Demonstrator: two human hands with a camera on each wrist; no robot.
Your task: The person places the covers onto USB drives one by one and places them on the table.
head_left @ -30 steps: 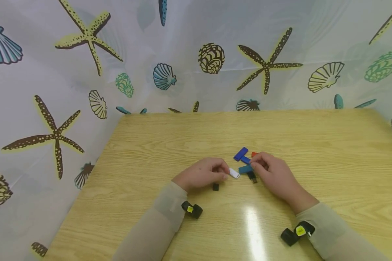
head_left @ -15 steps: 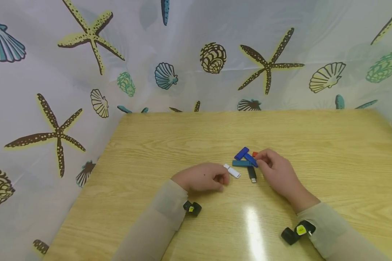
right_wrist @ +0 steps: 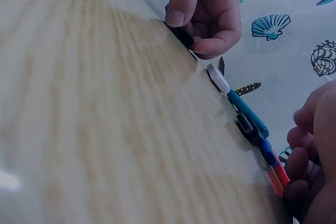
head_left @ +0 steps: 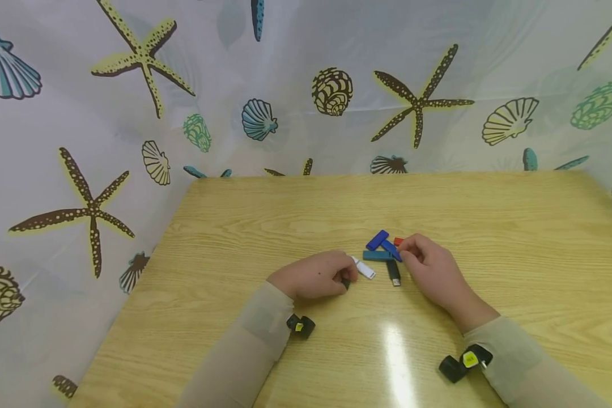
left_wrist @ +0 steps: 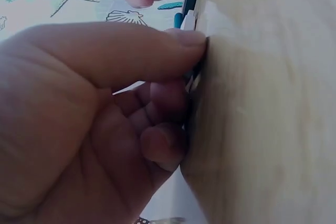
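Observation:
My left hand (head_left: 316, 276) pinches a small black USB stick (right_wrist: 181, 35) low at the tabletop, mostly hidden behind the fingers in the head view. Just beyond it lies a white USB stick (head_left: 364, 268). To its right are a teal USB stick (head_left: 377, 255) and a black one with a metal plug (head_left: 394, 273). Two blue sticks, one dark (head_left: 377, 239) and one brighter (head_left: 390, 248), lie behind them. My right hand (head_left: 430, 269) rests beside the brighter blue stick, fingers loosely curled. Near its fingertips a red USB stick (right_wrist: 278, 174) shows.
The wood-grain table (head_left: 265, 215) carries the cluster of sticks near its middle. A curtain with starfish and shells (head_left: 285, 51) hangs along its back and sides. Black wrist cameras sit on the left sleeve (head_left: 301, 327) and right sleeve (head_left: 464, 362).
The teal stick has shifted left and lies level. My right hand has moved slightly off it toward the blue stick. My left hand has taken hold of the small black stick.

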